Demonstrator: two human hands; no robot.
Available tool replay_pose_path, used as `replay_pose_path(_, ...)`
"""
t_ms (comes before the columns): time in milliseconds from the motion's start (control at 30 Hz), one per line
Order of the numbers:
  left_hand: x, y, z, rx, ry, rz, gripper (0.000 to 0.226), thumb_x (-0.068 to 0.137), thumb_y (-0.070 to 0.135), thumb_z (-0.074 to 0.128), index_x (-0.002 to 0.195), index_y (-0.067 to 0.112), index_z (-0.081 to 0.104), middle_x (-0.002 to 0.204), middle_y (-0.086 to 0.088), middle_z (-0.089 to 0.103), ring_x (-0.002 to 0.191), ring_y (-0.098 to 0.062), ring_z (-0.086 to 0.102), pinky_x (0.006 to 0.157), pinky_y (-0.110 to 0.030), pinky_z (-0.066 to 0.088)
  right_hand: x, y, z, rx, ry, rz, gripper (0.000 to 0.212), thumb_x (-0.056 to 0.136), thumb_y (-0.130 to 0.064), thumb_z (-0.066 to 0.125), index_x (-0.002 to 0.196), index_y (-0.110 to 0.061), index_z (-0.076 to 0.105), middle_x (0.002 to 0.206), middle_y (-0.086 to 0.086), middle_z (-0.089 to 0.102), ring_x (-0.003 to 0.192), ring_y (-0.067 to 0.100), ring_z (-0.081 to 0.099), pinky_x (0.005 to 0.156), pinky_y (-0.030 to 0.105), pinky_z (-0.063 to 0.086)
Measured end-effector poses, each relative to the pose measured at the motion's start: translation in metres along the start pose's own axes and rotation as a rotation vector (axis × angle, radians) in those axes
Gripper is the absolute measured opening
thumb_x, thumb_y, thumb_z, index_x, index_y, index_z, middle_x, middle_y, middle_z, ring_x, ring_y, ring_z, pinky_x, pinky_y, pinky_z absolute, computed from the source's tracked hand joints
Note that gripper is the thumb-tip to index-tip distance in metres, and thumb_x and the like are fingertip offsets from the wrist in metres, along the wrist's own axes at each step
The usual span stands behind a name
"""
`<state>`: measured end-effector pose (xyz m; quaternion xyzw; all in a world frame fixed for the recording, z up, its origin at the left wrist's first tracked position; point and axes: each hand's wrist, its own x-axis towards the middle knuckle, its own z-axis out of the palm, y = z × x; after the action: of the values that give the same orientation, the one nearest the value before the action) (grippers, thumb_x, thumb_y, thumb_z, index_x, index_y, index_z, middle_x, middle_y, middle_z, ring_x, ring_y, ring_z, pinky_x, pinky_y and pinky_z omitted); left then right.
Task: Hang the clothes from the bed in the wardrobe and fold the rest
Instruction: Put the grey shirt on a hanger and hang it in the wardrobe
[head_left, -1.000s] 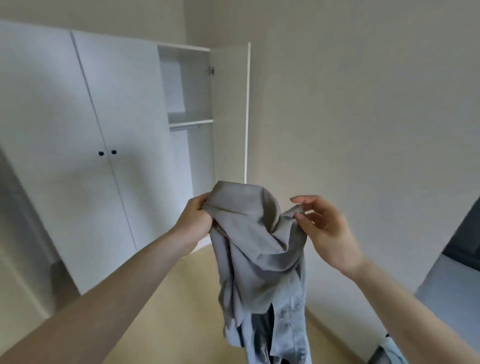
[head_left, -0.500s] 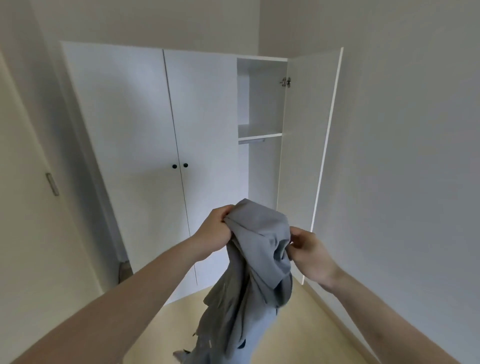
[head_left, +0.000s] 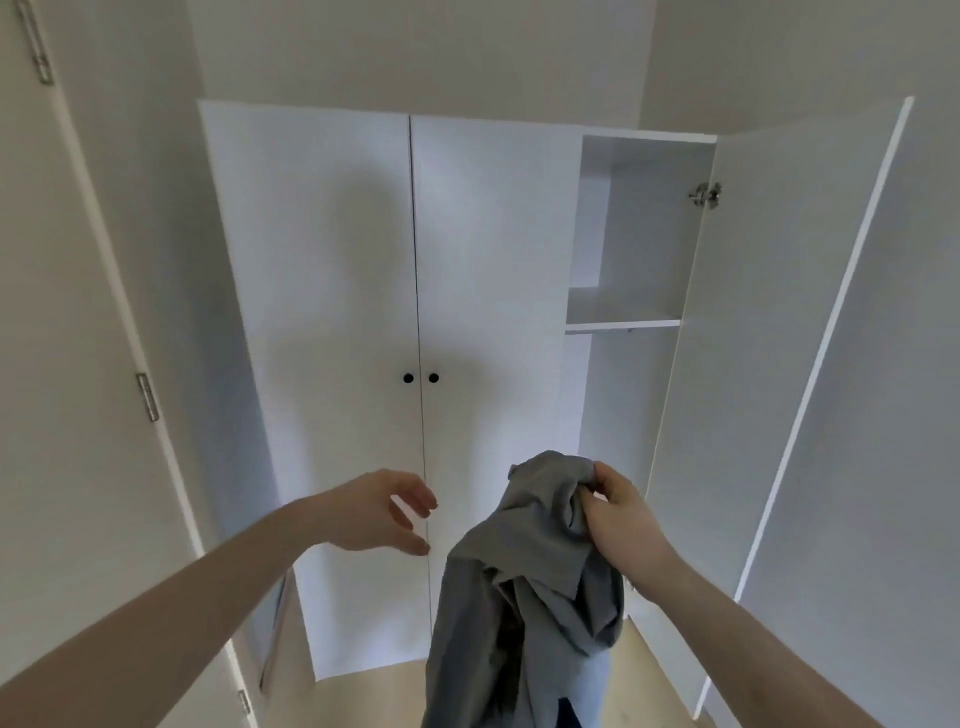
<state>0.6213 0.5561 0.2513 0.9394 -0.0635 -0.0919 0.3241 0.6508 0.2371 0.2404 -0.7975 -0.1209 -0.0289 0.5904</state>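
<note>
A grey garment hangs in front of me, bunched at its top, with a lighter blue part lower down. My right hand grips that bunched top. My left hand is off the cloth, fingers loosely spread and holding nothing, in front of the seam between the two shut wardrobe doors. The white wardrobe fills the view ahead. Its right section stands open, showing a shelf with a bare space under it.
The open wardrobe door stands out towards me on the right, against the wall. A room door with hinges stands close on the left. Two black knobs sit mid-height on the shut doors. Pale wood floor shows below.
My left hand has let go of the garment and moved left, towards the shut doors. My right hand alone holds it now. The view has turned to face the wardrobe and moved closer.
</note>
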Motion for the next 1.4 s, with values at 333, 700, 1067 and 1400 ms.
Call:
replay_pose_path(333, 0.075, -0.058, -0.060, -0.059, 0.374, -0.174, 0.049, 0.087, 0.016, 0.071, 0.127, 0.036, 0.053, 0.120, 0.016, 0.059, 0.090, -0.005, 0.071, 0.066, -0.023, 0.057, 0.138, 0.019, 0.033, -0.129, -0.125, -0.079, 0.022, 0.107, -0.021, 0.044, 0.106, -0.028, 0.064, 0.097, -0.009, 0.071, 0.089, 0.012, 0.067, 0.068, 0.008, 0.046)
replay_pose_path(700, 0.274, -0.126, -0.139, 0.200, 0.391, -0.226, 0.071, 0.087, 0.024, 0.062, 0.151, 0.035, 0.033, 0.151, 0.004, 0.029, 0.103, -0.017, 0.063, 0.085, -0.034, 0.056, 0.274, 0.044, 0.066, -0.250, -0.039, -0.043, 0.018, 0.106, -0.017, 0.047, 0.097, -0.018, 0.062, 0.089, 0.001, 0.071, 0.087, 0.025, 0.067, 0.063, 0.012, 0.048)
replay_pose_path(1067, 0.426, -0.207, -0.143, 0.269, 0.197, -0.268, 0.077, 0.091, 0.018, 0.059, 0.160, 0.026, 0.023, 0.159, -0.001, 0.021, 0.125, -0.028, 0.056, 0.104, -0.038, 0.049, 0.359, 0.054, 0.098, -0.237, 0.095, 0.007, 0.021, 0.104, -0.019, 0.050, 0.088, -0.025, 0.064, 0.077, -0.007, 0.070, 0.072, 0.012, 0.063, 0.061, 0.015, 0.048)
replay_pose_path(1400, 0.429, -0.215, -0.124, 0.178, 0.352, -0.222, 0.044, 0.090, 0.013, 0.056, 0.132, 0.025, 0.055, 0.141, 0.006, 0.052, 0.121, -0.021, 0.058, 0.100, -0.032, 0.047, 0.364, 0.068, 0.113, -0.223, 0.065, 0.068, 0.017, 0.103, -0.015, 0.053, 0.090, -0.018, 0.064, 0.079, 0.006, 0.070, 0.070, 0.016, 0.059, 0.067, 0.027, 0.050)
